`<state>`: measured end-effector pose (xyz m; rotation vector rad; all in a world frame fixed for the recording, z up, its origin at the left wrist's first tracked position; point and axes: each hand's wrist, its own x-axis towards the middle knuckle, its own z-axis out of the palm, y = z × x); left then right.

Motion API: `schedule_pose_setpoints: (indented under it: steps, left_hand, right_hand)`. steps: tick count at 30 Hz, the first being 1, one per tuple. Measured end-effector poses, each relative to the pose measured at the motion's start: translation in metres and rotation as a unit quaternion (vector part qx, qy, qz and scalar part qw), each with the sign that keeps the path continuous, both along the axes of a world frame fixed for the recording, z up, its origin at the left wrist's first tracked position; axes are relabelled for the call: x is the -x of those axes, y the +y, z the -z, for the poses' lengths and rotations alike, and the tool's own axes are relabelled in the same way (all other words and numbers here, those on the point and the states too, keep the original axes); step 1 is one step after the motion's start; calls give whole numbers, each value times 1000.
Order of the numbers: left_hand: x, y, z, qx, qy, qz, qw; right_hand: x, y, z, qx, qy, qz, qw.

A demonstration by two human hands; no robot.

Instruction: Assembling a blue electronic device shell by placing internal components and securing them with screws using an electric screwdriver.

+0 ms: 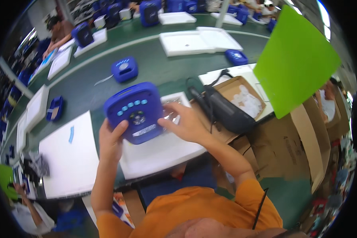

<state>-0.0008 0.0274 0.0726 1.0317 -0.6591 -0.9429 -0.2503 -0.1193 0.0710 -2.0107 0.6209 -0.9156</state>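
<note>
My left hand (111,137) grips the left side of a rounded blue plastic device (133,113), its thumb on the front. The device is tilted up, showing a curved row of light-blue marks, a round centre part and a pale label. My right hand (186,123) closes on its right edge with thumb and fingers; part of its grip is hidden. Crinkled clear plastic (171,116) shows beside the right fingers. Below the device lies a white foam tray (158,158) on the green table.
A white board (69,158) with a small blue strip lies left. Blue cases (125,69) and white foam trays (182,43) stand across the table. At right are a black pouch (228,109), an open cardboard box (242,97), a green panel (295,63) and large cartons. Other people work around.
</note>
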Motion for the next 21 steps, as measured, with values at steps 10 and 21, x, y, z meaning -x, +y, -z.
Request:
schedule_pose_setpoints:
  steps: [10,21]
  left_hand:
    - [3,20,39,-100,-15,74,992]
    - [-42,10,72,-62,-420,-155,892]
  right_hand:
    - [22,-1,19,-235,98,-23,967]
    - [29,-26,22,-42,298,-46,953]
